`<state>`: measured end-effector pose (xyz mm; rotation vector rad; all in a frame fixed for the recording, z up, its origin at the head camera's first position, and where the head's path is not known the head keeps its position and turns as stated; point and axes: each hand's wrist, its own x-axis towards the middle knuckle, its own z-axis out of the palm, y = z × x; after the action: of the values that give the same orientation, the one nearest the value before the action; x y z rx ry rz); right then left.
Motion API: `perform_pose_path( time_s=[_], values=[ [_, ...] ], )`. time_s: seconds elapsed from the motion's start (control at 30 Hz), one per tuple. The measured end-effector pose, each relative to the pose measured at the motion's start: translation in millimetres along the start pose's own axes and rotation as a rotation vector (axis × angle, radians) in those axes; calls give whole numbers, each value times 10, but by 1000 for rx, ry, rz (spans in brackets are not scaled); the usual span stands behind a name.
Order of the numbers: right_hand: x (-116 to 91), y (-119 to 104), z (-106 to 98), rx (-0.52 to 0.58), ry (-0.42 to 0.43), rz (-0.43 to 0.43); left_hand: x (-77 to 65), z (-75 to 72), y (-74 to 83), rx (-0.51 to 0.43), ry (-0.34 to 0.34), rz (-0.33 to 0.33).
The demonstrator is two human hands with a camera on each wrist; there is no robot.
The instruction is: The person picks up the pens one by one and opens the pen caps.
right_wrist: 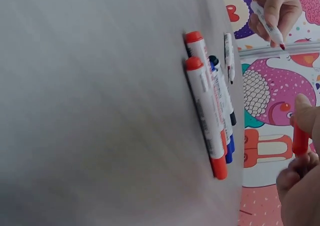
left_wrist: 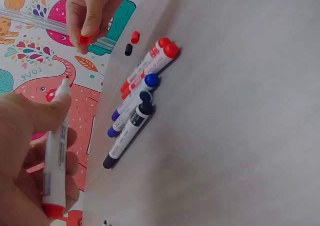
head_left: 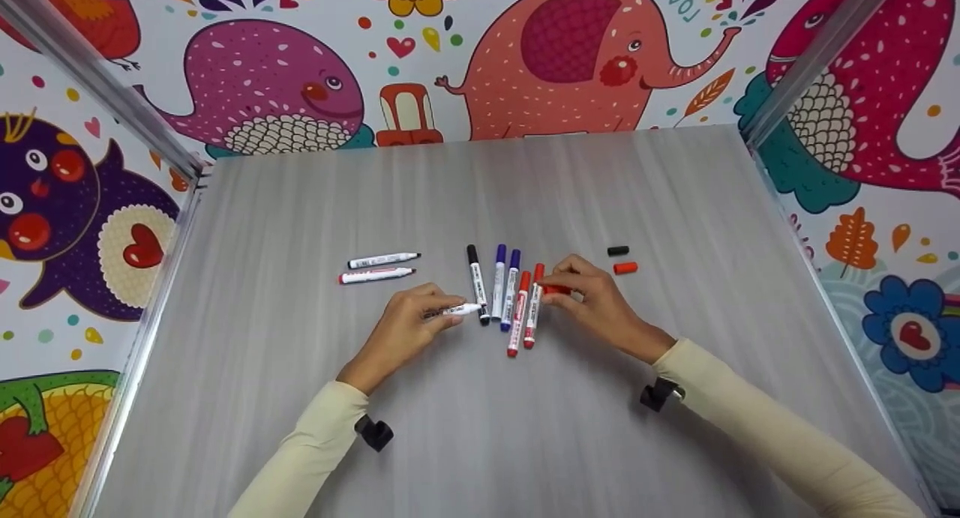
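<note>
My left hand point(head_left: 411, 319) holds an uncapped white marker point(left_wrist: 57, 161) with a red end, its bare tip pointing away from the palm. Between thumb and fingers of my right hand point(head_left: 596, 297) is a red marker cap point(right_wrist: 300, 138), apart from the marker. Between the two hands lie capped markers side by side: a black marker point(head_left: 478, 284), two blue markers point(head_left: 499, 278) and two red markers point(head_left: 518, 315). In the head view the right fingertips are right beside the top of the rightmost red one.
Beyond the left hand lie two more uncapped markers, a black-ended marker point(head_left: 384, 261) and a red-ended marker point(head_left: 376, 276). A loose black cap point(head_left: 618, 251) and a loose red cap point(head_left: 625, 267) lie beyond the right hand. Cartoon-printed walls border the grey table point(head_left: 465, 435).
</note>
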<state>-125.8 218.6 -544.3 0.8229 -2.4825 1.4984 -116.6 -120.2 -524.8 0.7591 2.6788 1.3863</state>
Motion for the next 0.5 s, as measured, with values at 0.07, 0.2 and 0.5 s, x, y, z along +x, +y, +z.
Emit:
perform_pose_path(
  time_s=[0.07, 0.2, 0.5],
  values=[
    [-15, 21, -11, 3, -10, 16, -24, -8, -35, 12, 6, -2],
    [-37, 55, -34, -22, -36, 63, -81, -39, -93, 42, 46, -11],
    [-121, 144, -117, -60, -36, 99, -209, -113, -250, 149, 111, -6]
  ],
)
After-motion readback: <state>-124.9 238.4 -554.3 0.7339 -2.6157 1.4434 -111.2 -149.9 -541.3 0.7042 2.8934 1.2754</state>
